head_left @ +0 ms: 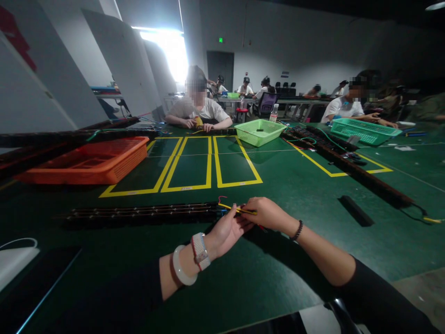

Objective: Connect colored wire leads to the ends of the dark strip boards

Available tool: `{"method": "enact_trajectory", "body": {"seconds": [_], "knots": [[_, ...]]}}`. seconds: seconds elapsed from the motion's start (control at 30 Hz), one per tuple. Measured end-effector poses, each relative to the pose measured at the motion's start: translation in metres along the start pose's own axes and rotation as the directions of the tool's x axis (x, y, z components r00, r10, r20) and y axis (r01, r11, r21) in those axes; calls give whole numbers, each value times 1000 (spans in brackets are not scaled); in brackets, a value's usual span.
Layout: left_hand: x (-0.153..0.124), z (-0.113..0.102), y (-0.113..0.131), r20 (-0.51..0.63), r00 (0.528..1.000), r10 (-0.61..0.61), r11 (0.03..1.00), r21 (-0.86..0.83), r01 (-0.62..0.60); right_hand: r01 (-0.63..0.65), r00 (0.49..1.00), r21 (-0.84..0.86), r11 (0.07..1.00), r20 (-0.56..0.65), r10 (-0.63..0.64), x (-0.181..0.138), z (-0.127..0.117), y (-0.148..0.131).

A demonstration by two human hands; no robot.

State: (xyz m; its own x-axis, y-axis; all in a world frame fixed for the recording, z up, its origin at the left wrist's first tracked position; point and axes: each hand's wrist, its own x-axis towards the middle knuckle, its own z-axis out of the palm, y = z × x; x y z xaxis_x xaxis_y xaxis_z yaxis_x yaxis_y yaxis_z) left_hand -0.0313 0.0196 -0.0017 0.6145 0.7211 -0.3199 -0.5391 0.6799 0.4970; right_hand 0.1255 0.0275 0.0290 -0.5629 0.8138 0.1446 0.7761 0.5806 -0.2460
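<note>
A long black strip [139, 213] with pale wires along its top lies across the green table in front of me. A yellow wire [224, 206] and a thin red wire [221, 198] come out of its right end. My left hand [227, 232] is at that end, palm partly up, its thumb against the yellow wire and its fingers reaching under my right hand. With bent fingers, my right hand [269, 213] pinches the yellow wire from above. The fingertips of both hands overlap, so part of the wire bundle is hidden.
An orange basket [121, 162] stands at left, a light green basket [260, 132] at the back, a teal basket [365, 131] at back right. Yellow tape outlines [186, 189] mark the table. A dark bar [355, 211] lies at right. A person [215, 113] works opposite.
</note>
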Motion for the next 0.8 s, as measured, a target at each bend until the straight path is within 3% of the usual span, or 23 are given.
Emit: {"method": "enact_trajectory", "body": {"seconds": [0.17,0.33,0.63,0.8], "knots": [[1,0,0,-9,995,101,994,-26,-102,13,999,-308,951,-36,-26,0,4,-5],[3,-1,1,-44,988,147,989,4,-147,178,983,-510,842,55,-174,0,7,-8],[6,-5,1,-99,974,204,979,6,-204,144,983,-487,861,-30,-182,-3,-6,-15],[5,-5,2,-75,983,165,986,0,-165,188,980,-483,855,37,-194,-5,-13,-20]]}}
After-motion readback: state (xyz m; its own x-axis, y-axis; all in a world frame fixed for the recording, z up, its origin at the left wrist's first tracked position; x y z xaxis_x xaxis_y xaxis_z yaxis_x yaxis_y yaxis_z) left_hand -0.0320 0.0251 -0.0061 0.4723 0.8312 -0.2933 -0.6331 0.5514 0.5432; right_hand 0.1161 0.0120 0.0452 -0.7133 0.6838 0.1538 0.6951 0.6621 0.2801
